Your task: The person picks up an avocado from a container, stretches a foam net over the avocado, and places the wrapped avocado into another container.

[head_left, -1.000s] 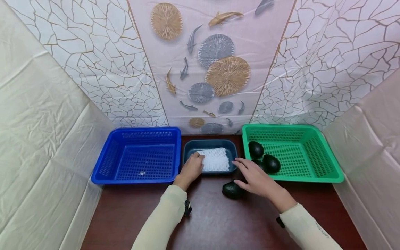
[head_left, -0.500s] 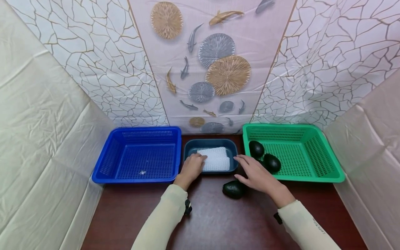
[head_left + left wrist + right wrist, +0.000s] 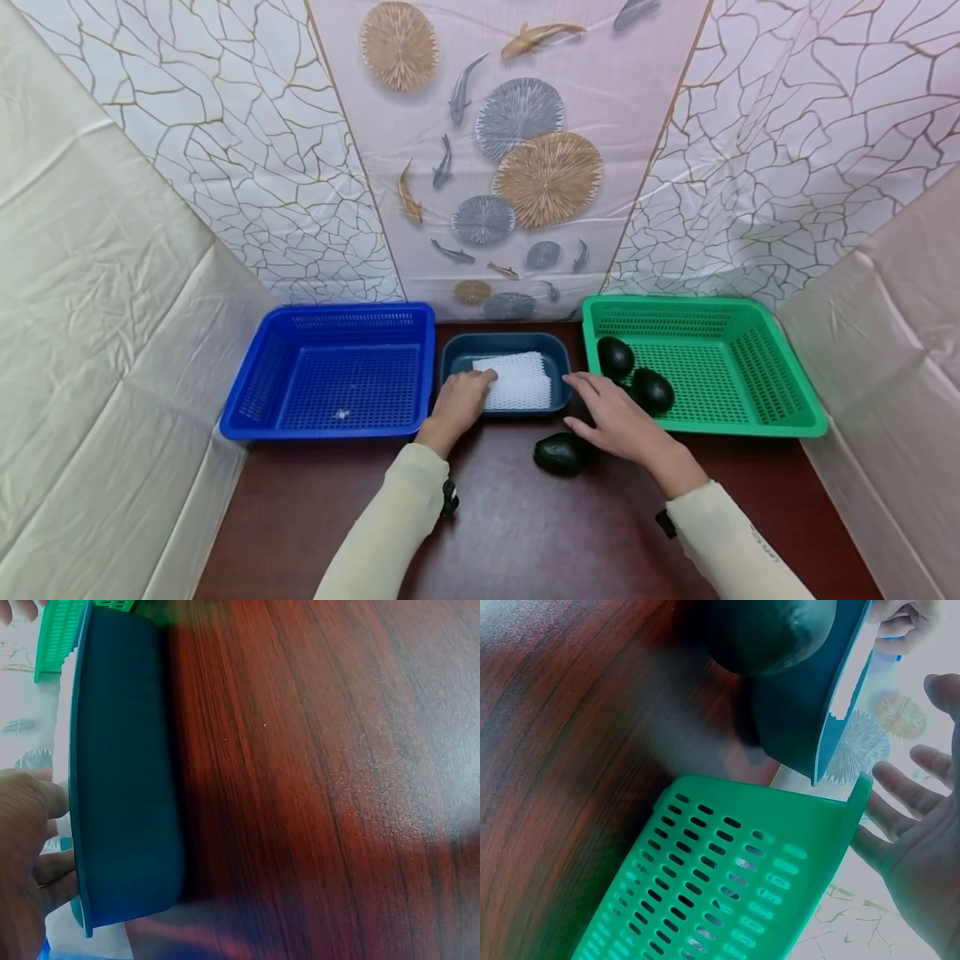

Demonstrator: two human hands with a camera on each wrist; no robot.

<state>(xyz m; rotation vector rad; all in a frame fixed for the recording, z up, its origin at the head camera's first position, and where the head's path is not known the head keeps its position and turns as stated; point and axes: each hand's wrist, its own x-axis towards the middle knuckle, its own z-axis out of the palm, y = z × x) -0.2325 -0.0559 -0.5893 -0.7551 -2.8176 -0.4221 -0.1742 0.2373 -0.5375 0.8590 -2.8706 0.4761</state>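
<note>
White foam net sleeves (image 3: pixel 522 387) lie flat in a dark teal tray (image 3: pixel 558 350) at the middle of the table. At the tray's left end my left hand (image 3: pixel 459 404) reaches over the rim, its thumb and curled fingers pinching the edge of the foam nets; the fingertips are partly hidden. To the right of the tray hovers my right hand (image 3: pixel 622 423), fingers spread and holding nothing, as the right wrist view also shows. One dark avocado (image 3: pixel 560 455) lies on the table in front of the tray, just left of and below the right thumb.
A green basket (image 3: pixel 795 417) on the right holds several avocados (image 3: pixel 652 392) near its left wall; the right hand partly covers them. On the left stands a blue basket (image 3: pixel 240 412) with a small pale scrap (image 3: pixel 341 415) inside. Patterned cloth hangs behind.
My right hand has risen slightly, its thumb drawing away from the avocado on the table. The left hand has shifted a little to the right over the foam nets.
</note>
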